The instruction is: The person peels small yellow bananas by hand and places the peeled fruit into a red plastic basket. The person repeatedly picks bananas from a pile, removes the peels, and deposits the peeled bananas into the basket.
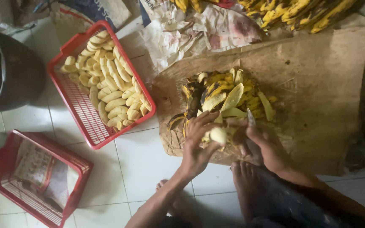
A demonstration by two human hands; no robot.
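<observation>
My left hand (197, 143) grips a banana (218, 135) whose pale flesh shows at the end. My right hand (263, 145) holds a small knife (250, 118), blade pointing up, right beside that banana. Both hands hover over the near edge of a pile of yellow and black banana peels (224, 97) lying on brown cardboard (317, 84). A red plastic basket (74, 99) to the left holds several peeled bananas (108, 82).
A second red basket (5, 169) lined with paper sits at lower left. A dark round bucket (5, 71) stands at far left. Unpeeled spotted bananas (296, 12) lie at the top, with crumpled paper (191, 29) beside them. My bare feet (246, 181) rest on white floor tiles.
</observation>
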